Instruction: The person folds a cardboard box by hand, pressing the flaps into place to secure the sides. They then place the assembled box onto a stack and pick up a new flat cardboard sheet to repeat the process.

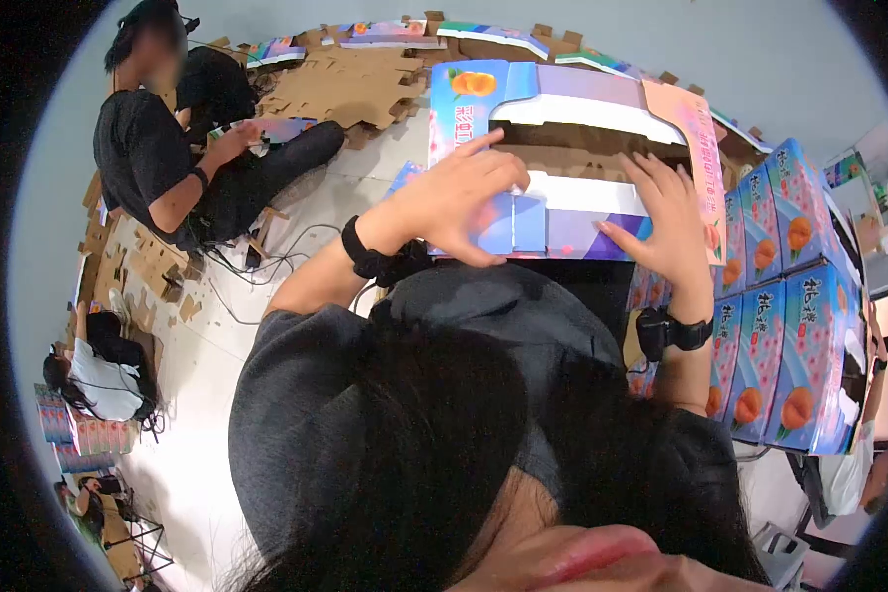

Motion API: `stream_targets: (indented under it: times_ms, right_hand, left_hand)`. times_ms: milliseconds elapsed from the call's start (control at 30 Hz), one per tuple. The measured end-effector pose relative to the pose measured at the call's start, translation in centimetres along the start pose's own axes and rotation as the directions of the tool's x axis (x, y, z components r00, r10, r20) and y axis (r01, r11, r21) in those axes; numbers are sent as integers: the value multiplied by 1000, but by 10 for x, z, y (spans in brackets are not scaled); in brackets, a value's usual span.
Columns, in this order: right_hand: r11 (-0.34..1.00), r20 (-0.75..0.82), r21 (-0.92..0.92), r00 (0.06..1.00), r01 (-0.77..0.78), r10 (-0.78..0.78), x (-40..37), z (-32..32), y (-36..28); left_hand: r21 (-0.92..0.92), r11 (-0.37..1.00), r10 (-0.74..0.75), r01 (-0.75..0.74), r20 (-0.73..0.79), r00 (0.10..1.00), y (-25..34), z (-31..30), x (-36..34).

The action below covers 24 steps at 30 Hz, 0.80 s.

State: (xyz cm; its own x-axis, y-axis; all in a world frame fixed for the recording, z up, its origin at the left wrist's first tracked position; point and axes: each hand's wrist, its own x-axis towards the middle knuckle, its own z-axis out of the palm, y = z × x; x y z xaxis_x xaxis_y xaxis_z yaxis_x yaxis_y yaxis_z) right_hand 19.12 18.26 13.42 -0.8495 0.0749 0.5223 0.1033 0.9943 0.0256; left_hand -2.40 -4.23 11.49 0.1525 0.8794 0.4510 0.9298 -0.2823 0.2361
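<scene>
- Carton (582,84), blue and purple with printed peaches, lies just ahead of both hands and tilted up toward the person. It is touched by both hands.
- By the look of it, it is partly shaped. The far wall and the pink side flap on the right stand up. The middle is open, showing brown inner board and two white flaps that are not yet tucked flat.
- Left hand (464,202) is bent over the near wall at the left end. The forefinger is stretched along the top edge and the thumb lies on the outer face, so the hand clasps that wall.
- Right hand (666,227) is spread, with the fingers fanned and pressed flat on the white inner flap and the near wall. It pinches nothing.
- Both forearms reach forward with elbows bent. There is a black band on the left wrist and a black watch on the right.
- Finished boxes (779,316) of the same print are stacked just right of the right forearm.
- Flat cardboard blanks (345,89) lie on the floor beyond the left hand.
- A seated co-worker (168,158), well off to the left, handles another printed sheet.
- Cables (266,266) trail across the floor between that co-worker and the left arm.
</scene>
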Motion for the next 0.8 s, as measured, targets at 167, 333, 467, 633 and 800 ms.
stream_targets:
  times_ms: [167,333,467,633,800]
  right_hand:
    - [998,1,-41,999,-39,39,-13,20,-2]
    - [995,-9,-2,995,-99,98,-13,24,-20]
    - [989,-62,37,988,-142,144,-12,32,-41]
    - [993,-222,110,973,-33,57,-16,35,-47]
    - [989,-350,150,936,3,51,-33,-11,-23]
  left_hand:
    - [191,980,-61,54,32,998,21,-15,1]
    - [20,1000,-17,17,1,1000,60,-1,14]
    - [-13,1000,-8,5,-215,977,64,26,31]
    - [35,997,-57,67,-240,969,45,59,39]
    - [-11,1000,7,-13,-406,914,47,30,21]
